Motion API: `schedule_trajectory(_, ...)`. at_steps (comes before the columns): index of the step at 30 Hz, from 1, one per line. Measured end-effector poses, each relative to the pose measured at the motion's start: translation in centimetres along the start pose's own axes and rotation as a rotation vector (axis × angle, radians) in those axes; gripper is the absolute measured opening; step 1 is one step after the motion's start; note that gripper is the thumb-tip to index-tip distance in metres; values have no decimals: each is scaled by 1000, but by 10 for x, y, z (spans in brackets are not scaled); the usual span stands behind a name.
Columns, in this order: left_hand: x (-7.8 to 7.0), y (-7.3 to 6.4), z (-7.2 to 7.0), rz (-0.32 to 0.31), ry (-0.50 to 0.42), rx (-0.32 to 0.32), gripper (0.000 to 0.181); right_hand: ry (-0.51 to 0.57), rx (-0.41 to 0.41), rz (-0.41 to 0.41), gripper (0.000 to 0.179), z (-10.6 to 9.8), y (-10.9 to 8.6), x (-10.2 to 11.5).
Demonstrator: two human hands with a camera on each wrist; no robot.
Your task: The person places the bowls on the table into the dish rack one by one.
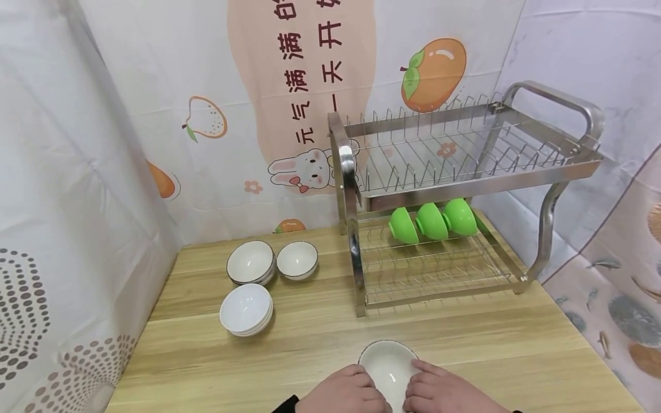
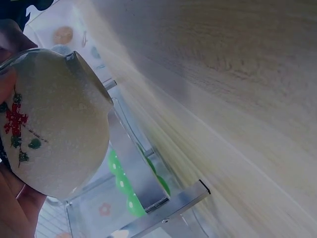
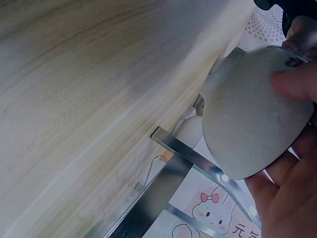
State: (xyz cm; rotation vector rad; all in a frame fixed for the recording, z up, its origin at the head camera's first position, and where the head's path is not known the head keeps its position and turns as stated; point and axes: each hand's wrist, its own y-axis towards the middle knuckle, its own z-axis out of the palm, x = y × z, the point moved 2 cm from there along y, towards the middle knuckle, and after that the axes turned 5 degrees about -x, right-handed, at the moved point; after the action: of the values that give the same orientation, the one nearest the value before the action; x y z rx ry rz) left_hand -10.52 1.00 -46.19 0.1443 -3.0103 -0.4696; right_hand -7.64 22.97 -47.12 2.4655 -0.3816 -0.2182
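Both hands hold a white bowl (image 1: 388, 370) with a thin dark rim at the front of the table. My left hand (image 1: 347, 392) grips its left side, fingers curled over the rim. On the opposite side my right hand (image 1: 448, 391) grips the rim, with its index finger stretched along the edge. A red flower with green leaves decorates the outer wall of the bowl (image 2: 64, 124) in the left wrist view. The right wrist view shows the thumb against the outside of the bowl (image 3: 252, 114) and the fingers at its rim.
A two-tier metal dish rack (image 1: 480, 186) stands at the back right, with green bowls (image 1: 432, 221) tilted in a row on its lower tier. Dark-rimmed bowls (image 1: 251, 262) and a smaller bowl (image 1: 297, 260) sit back left. Stacked plain white bowls (image 1: 246, 308) stand before them.
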Motion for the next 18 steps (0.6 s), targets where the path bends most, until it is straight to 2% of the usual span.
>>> schedule_trajectory(4, 1, 0, 1, 3, 9, -2, 17, 16, -7, -3, 8, -2, 0, 0)
schedule_trajectory(9, 3, 0, 1, 3, -5, -16, 16, 2, 20, -14, 4, -4, 3, -1)
schedule_trajectory(12, 4, 1, 1, 9, 50, -12, 16, -10, 38, 0, 8, -5, 4, -3)
schedule_trajectory(15, 6, 3, 0, -19, 80, -5, 15, -19, 45, 39, 17, -6, 6, -5)
schedule_trajectory(18, 11, 5, -2, -69, 63, -41, 16, 3, 46, 107, 26, -7, 7, -7)
